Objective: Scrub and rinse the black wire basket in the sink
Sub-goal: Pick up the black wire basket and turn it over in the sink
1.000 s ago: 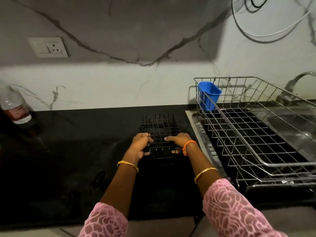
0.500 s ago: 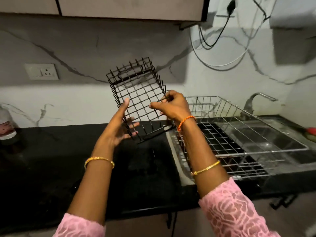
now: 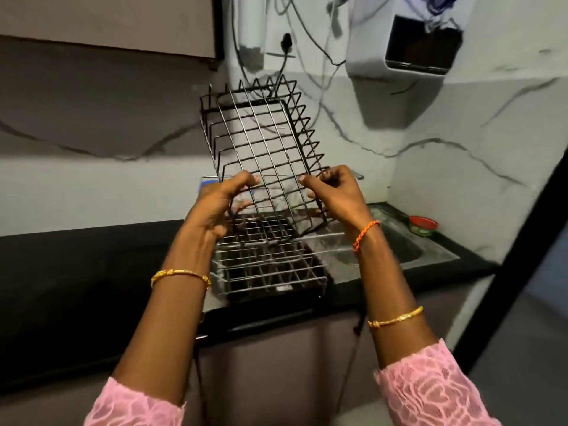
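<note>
The black wire basket (image 3: 261,133) is up in the air in front of me, tilted with its far end raised toward the wall. My left hand (image 3: 215,204) grips its near left edge and my right hand (image 3: 335,195) grips its near right edge. It hangs above the steel dish rack (image 3: 270,269) and just left of the sink (image 3: 399,247). The tap is hidden behind my right hand.
A black counter (image 3: 76,272) runs to the left of the rack. A small red-lidded jar (image 3: 422,225) stands on the sink's far right corner. Cables (image 3: 307,41) and a white wall unit (image 3: 399,50) hang above. A blue cup (image 3: 206,183) peeks out behind my left hand.
Both hands lifted the basket off the counter, raised it and carried it right, over the dish rack. The view swung right toward the sink.
</note>
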{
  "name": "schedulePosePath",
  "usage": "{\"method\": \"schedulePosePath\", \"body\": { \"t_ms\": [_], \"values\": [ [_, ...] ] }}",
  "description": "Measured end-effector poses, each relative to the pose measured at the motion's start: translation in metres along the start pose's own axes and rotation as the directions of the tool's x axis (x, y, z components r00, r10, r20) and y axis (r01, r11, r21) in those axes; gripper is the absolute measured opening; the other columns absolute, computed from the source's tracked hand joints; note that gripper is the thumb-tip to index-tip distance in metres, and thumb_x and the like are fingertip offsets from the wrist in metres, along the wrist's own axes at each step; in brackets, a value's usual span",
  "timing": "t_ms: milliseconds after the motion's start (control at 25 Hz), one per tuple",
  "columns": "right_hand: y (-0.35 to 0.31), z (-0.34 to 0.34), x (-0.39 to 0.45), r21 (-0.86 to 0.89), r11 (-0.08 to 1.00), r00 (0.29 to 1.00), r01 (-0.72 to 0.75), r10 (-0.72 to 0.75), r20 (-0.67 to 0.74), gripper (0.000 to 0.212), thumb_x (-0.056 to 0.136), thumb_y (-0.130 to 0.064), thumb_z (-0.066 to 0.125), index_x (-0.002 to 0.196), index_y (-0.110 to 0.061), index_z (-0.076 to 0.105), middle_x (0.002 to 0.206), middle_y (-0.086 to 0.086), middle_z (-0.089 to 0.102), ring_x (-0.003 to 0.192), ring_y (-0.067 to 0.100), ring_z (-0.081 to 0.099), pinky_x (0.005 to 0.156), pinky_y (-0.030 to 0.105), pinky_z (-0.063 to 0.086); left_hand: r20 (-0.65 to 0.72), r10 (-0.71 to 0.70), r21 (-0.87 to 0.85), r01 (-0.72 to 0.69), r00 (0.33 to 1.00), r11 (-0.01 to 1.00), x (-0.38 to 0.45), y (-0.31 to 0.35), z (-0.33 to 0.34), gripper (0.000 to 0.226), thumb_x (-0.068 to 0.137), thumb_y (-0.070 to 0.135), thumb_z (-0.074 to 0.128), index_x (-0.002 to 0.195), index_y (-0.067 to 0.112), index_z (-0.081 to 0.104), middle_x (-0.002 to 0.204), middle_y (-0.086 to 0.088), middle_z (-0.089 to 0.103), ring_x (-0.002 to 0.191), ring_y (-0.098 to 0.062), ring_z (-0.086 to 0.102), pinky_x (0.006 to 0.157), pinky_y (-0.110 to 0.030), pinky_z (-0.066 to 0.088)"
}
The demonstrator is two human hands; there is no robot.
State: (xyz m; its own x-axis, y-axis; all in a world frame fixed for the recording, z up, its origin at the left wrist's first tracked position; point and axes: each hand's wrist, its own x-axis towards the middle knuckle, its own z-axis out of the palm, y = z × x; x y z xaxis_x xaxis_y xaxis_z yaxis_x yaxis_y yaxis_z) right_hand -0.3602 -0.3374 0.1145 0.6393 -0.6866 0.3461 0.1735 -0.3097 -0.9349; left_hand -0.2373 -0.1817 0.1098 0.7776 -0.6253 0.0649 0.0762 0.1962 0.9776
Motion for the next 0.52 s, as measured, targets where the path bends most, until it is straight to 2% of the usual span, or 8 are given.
{"method": "schedulePosePath", "body": {
  "t_ms": [80,160,200,280,360,400,480,520],
  "values": [
    [0.018,-0.066,-0.005,-0.155,0.979,0.991,-0.129,0.124,-0.044,0.051,0.075,-0.043,0.070,0.105,-0.020,0.037,0.101,0.003,0.056,0.088,0.019,0.061,0.057,0.023,0.046,0.043,-0.025,-0.014,0.026,0.999,1.000,-0.005,-0.023,0.060,0.018,0.060,0.035,0.077,0.066,0.018,0.074,0.074,0.011,0.069,0.087,-0.014,0.057,0.068,-0.030,0.043],
    [0.036,-0.123,-0.010,-0.265,0.924,0.960,-0.276,0.276,-0.038,0.060,0.075,-0.050,0.067,0.115,-0.016,0.038,0.101,0.001,0.056,0.083,0.013,0.055,0.063,0.026,0.047,0.096,-0.063,-0.047,0.068,0.993,0.997,-0.004,-0.049,0.113,0.048,0.041,0.040,0.080,0.081,0.014,0.074,0.087,0.005,0.072,0.084,-0.011,0.055,0.067,-0.027,0.042],
    [0.045,-0.146,-0.011,-0.264,0.910,0.944,-0.320,0.328,-0.014,0.067,0.071,-0.052,0.069,0.119,-0.015,0.041,0.100,0.002,0.058,0.081,0.014,0.054,0.066,0.028,0.047,0.101,-0.073,-0.064,0.080,0.992,0.995,-0.003,-0.060,0.135,0.052,0.040,0.039,0.081,0.084,0.012,0.073,0.089,0.002,0.073,0.079,-0.011,0.053,0.067,-0.026,0.042],
    [0.064,-0.197,-0.011,-0.151,0.922,0.929,-0.357,0.367,0.043,0.060,0.066,-0.049,0.072,0.115,-0.021,0.051,0.090,-0.002,0.060,0.076,0.015,0.052,0.064,0.032,0.047,0.125,-0.099,-0.058,0.107,0.987,0.993,0.005,-0.088,0.182,0.040,0.052,0.030,0.082,0.083,0.008,0.070,0.084,0.001,0.072,0.073,-0.011,0.054,0.079,-0.029,0.048],
    [0.084,-0.238,-0.004,0.039,0.917,0.916,-0.396,0.391,0.093,0.030,0.072,-0.045,0.068,0.096,-0.029,0.062,0.076,-0.005,0.056,0.070,0.014,0.048,0.063,0.031,0.042,0.120,-0.113,-0.045,0.119,0.986,0.992,0.018,-0.113,0.219,0.025,0.068,0.022,0.078,0.083,0.005,0.070,0.073,0.003,0.070,0.073,-0.012,0.055,0.087,-0.029,0.049],
    [0.092,-0.256,0.000,0.119,0.896,0.904,-0.427,0.420,0.081,0.024,0.072,-0.048,0.065,0.088,-0.030,0.064,0.075,-0.004,0.054,0.069,0.014,0.048,0.063,0.031,0.040,0.125,-0.123,-0.033,0.128,0.985,0.991,0.029,-0.126,0.234,0.030,0.067,0.025,0.079,0.086,0.004,0.071,0.079,0.001,0.072,0.075,-0.009,0.056,0.081,-0.026,0.048],
    [0.112,-0.279,0.016,0.182,0.857,0.873,-0.482,0.486,0.024,0.036,0.066,-0.059,0.063,0.080,-0.026,0.059,0.075,0.000,0.049,0.064,0.014,0.045,0.061,0.028,0.036,0.121,-0.145,0.001,0.145,0.982,0.989,0.056,-0.148,0.262,0.039,0.062,0.032,0.080,0.089,0.005,0.073,0.097,-0.004,0.073,0.068,-0.002,0.059,0.065,-0.021,0.047],
    [0.122,-0.285,0.028,0.157,0.844,0.855,-0.513,0.519,0.000,0.044,0.066,-0.064,0.061,0.083,-0.024,0.057,0.077,0.001,0.049,0.064,0.014,0.045,0.061,0.027,0.035,0.110,-0.155,0.006,0.155,0.982,0.988,0.070,-0.156,0.274,0.043,0.059,0.034,0.081,0.090,0.005,0.074,0.100,-0.004,0.073,0.070,-0.001,0.061,0.062,-0.022,0.049]
  ]
}}
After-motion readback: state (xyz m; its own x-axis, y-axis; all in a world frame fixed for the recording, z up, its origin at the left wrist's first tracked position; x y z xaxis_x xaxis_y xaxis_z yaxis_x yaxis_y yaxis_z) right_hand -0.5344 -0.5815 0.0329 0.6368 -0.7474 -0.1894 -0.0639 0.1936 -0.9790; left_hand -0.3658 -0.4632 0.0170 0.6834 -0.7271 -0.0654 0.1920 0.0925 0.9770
